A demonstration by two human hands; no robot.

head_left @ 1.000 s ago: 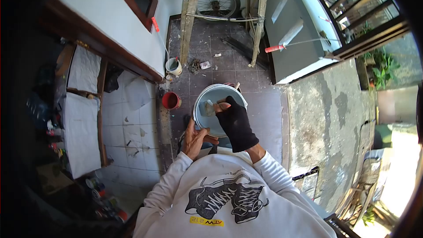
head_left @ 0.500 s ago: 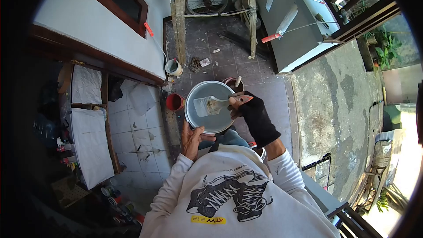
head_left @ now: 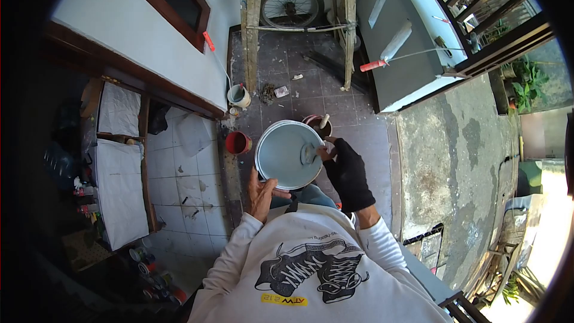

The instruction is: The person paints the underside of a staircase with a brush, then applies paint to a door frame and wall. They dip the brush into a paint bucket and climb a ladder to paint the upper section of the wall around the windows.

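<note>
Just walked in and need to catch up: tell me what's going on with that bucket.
A person works from a paint bucket of pale grey-blue paint. The bare left hand grips its near rim; the black-gloved right hand holds a paintbrush, bristles down against the bucket's right inner side. A small red pot sits on the tiled floor to its left.

Left hand on paint bucket rim, gloved right hand holding brush, seemingly inside
</note>
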